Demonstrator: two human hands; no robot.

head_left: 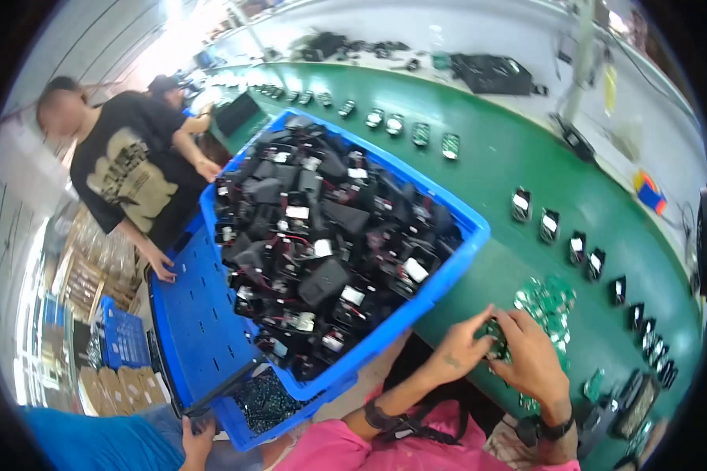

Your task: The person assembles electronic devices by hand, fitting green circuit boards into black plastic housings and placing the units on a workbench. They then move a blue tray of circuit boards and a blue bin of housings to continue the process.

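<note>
at the near edge of the green tabletop [518, 149] both hands meet over a pile of small green circuit boards [548, 302]. left hand [463, 349] fingers curled, pinching a board at the pile's left edge; right hand [536, 357] curled over the same spot, exact grip cannot tell. just left, a tilted blue crate [448, 275] heaped with black battery packs [322, 235] bearing small white rectangular labels. black packs with white labels run in a curved row [589, 255] along the tabletop. far left, a person in a black shirt [126, 169].
</note>
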